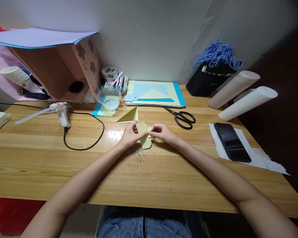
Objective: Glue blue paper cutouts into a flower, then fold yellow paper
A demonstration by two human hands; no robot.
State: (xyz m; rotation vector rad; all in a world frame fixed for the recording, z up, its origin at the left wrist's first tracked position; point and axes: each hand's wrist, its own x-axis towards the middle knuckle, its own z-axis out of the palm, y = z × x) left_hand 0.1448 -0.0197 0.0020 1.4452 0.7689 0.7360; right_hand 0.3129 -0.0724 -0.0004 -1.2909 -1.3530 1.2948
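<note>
A cut piece of pale yellow paper (146, 142) with several angled lobes is held up between my two hands, just above the table. My left hand (132, 135) pinches it from the left, thumb across its front and fingers behind. At its right edge, my right hand (164, 133) pinches a small part between thumb and fingertips. Behind my left hand stands a folded yellow paper triangle (130, 115). Black-handled scissors (181, 117) lie beyond my right hand, blades toward the back left. Tiny paper scraps (140, 156) are scattered below the held paper.
A white glue gun (63, 114) with its black cord stands at left. Behind are a clear plastic bowl (108, 99), markers (119, 82) and stacked coloured paper (180, 94). A phone (232, 142) lies on tissue at right, near two white rolls (248, 102) and a black container (206, 81) holding blue yarn.
</note>
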